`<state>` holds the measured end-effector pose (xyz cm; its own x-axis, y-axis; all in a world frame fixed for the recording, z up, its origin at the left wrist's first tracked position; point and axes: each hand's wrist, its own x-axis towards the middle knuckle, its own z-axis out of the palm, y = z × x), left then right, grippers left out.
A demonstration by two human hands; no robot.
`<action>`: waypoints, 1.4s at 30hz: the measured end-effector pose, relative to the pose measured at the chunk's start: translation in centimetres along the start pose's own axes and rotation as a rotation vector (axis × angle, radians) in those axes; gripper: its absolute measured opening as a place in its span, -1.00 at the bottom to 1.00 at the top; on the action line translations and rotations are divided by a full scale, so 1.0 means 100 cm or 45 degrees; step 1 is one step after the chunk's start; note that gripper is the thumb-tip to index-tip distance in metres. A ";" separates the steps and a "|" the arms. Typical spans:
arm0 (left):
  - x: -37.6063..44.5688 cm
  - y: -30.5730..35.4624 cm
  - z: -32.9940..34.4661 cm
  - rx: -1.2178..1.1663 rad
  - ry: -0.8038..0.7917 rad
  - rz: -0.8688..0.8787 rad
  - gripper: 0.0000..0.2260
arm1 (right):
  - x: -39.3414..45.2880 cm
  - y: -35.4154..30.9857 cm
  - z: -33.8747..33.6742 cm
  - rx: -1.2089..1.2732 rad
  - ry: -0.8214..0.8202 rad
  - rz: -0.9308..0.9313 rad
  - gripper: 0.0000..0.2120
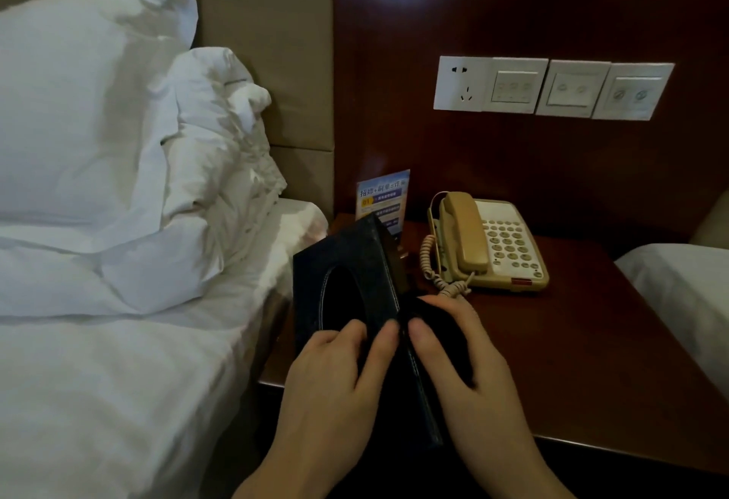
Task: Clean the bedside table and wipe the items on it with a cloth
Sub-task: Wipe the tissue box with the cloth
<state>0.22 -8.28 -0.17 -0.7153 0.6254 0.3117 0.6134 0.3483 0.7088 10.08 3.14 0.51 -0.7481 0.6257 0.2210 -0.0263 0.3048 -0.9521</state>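
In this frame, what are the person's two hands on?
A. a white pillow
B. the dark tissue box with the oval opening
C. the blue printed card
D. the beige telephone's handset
B: the left hand and right hand both grip the dark tissue box, tilted up at the table's front, while the telephone sits untouched behind.

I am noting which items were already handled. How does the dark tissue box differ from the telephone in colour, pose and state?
The tissue box is near black with pale stitching; the telephone is beige with a white keypad. The box is tilted up on edge, while the telephone lies flat on the bedside table. The left hand holds the box and the right hand presses a dark cloth on its side; nothing touches the telephone.
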 end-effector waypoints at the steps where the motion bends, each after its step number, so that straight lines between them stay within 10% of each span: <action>1: -0.001 -0.001 0.000 0.003 0.000 0.014 -0.53 | -0.001 -0.001 0.000 -0.011 -0.012 -0.012 -0.75; 42: -0.001 -0.010 -0.009 0.106 0.200 -0.018 -0.53 | -0.025 -0.016 0.007 -0.061 -0.094 0.036 -0.76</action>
<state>-0.57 -9.33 -0.32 -0.7635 0.5058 0.4015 0.6238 0.4168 0.6612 11.55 0.63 1.32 -0.7953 0.5801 0.1762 0.0257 0.3227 -0.9462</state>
